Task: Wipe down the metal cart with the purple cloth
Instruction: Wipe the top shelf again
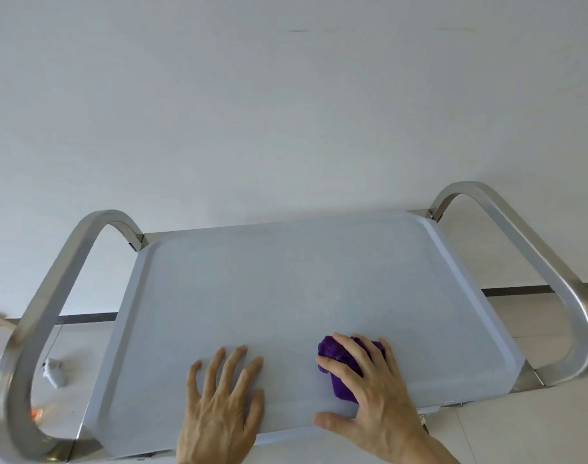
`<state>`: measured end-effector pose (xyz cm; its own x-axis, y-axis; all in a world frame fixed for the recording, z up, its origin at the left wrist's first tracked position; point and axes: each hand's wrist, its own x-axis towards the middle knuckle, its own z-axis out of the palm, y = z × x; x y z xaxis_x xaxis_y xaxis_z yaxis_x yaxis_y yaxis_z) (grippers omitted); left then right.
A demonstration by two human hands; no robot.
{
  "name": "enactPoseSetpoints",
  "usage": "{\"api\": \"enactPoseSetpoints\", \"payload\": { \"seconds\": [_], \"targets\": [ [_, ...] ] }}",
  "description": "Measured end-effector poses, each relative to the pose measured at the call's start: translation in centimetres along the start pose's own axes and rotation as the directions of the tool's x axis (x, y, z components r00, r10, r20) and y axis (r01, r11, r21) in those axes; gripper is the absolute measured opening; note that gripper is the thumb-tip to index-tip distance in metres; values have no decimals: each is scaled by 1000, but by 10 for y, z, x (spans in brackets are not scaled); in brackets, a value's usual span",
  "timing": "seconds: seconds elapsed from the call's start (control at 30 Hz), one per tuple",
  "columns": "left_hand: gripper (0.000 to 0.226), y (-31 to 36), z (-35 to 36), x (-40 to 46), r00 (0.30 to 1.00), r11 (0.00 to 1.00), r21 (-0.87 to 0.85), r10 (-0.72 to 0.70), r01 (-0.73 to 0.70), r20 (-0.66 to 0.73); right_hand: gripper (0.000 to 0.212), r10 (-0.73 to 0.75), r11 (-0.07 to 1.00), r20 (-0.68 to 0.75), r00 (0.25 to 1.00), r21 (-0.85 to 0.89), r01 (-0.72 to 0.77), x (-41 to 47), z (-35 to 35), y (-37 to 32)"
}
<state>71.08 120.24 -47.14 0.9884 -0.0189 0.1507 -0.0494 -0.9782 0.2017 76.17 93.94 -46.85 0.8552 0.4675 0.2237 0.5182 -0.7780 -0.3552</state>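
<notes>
A: Where's the purple cloth (341,370) right now?

B: Bunched up on the cart's top tray (285,286), near the front edge and right of centre. The right hand (369,390) lies flat over it, fingers (347,351) spread across the wad, thumb out to the side on the bare tray. It presses down on the cloth and is not gripping it.

A: And the other hand?

B: The left hand (224,396) rests on the tray just beside it, fingers straight and fanned, holding nothing. I'd guess it's steadying the metal cart (480,360).

A: So what could go wrong?

B: First, the cloth is a tight ball, so only a small patch touches the surface. Strokes like that could leave streaks or unwiped bands, especially in the far corners and along the raised rim.

A: Anything with the cart itself?

B: If it stands on wheels, which I can't see, a hard push away from the body could roll it toward the wall (285,112). The left palm would then slide instead of bracing.

A: The handles?

B: The left handle (48,296) and right handle (553,276) loop up at each end. A wide sweep could knock knuckles on them, and they're easy to forget when wiping.

A: And the front edge?

B: The cloth sits close to it; a pull back could drag it off onto the floor (520,430), where a small pale object (53,371) already lies.
</notes>
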Motion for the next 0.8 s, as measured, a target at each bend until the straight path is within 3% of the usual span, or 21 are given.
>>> {"api": "enactPoseSetpoints", "payload": {
  "seconds": [0.17, 0.27, 0.37, 0.43, 0.5, 0.57, 0.67, 0.8],
  "targets": [
    [48, -3, -14, 9, 996, 977, -207, -29, 47, 87, 59, -11, 1000, 30, 1000, -23, 12, 8, -7, -3],
    [56, -2, -29, 19, 992, 963, -266, 7, 28, 129, 65, -6, 998, 145, 989, -53, 14, 17, -22, -6],
    [51, 6, -51, 33, 986, 941, -334, -2, 59, 169, 67, 89, 993, 278, 956, -101, -63, 29, -39, -13],
    [45, 9, -65, 44, 985, 932, -357, 6, 57, 173, 56, 108, 994, 293, 950, -58, -95, 35, -51, -15],
    [39, 11, -83, 53, 985, 900, -430, -1, 76, 171, 50, 142, 975, 262, 954, 127, -180, 38, -62, -20],
    [36, 17, -102, 61, 965, 845, -501, -62, 186, 255, 49, 188, 904, 262, 946, 331, -271, 43, -78, -29],
    [26, 37, -130, 72, 918, 745, -577, -119, 335, 379, 47, 313, 648, 269, 911, 641, -412, 52, -108, -47],
    [22, 70, -160, 81, 853, 579, -658, -140, 482, 502, 44, 402, 442, 316, 859, 755, -485, 73, -145, -69]
  ]
}}
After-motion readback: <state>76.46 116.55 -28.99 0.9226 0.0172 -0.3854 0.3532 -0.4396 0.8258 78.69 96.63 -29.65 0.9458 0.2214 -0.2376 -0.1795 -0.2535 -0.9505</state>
